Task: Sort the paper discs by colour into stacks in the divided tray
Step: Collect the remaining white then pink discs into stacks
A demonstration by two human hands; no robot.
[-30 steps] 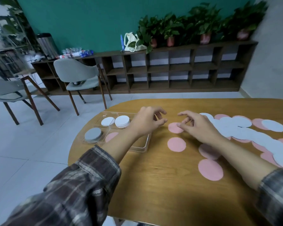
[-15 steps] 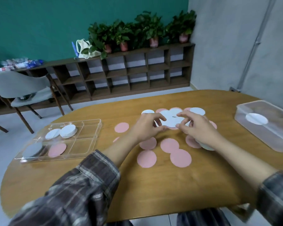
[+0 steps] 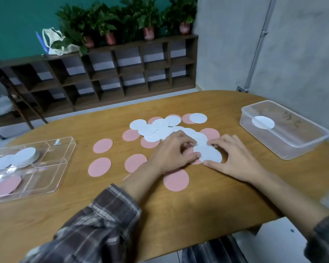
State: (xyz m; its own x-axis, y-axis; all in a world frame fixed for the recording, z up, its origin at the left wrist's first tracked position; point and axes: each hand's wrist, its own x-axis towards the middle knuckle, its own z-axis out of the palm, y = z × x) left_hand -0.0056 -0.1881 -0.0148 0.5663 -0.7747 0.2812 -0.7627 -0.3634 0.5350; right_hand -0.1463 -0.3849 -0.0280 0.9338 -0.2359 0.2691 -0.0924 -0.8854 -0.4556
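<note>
A heap of white discs [image 3: 158,130] lies mid-table with pink discs [image 3: 102,145] scattered round it. My left hand [image 3: 172,154] and my right hand [image 3: 235,159] meet over the near end of the heap. Between them lies one white disc [image 3: 209,155]. My left thumb and forefinger pinch its left edge, while my right thumb and fingers curl round its right edge. The clear divided tray [image 3: 71,149] stands at the left, apart from both hands. It holds a white stack [image 3: 27,155] in a far compartment and a pink disc [image 3: 6,186] in a near one.
A clear plastic box [image 3: 292,147] with one white disc [image 3: 263,122] inside stands at the table's right end. More pink discs [image 3: 176,180] lie near my forearms. Behind the oval wooden table [image 3: 179,209] are a dark shelf [image 3: 122,73] with plants and a chair at the far left.
My view swung right, away from the tray. Both hands moved from the table's left part to the heap and closed on a white disc at its near end.
</note>
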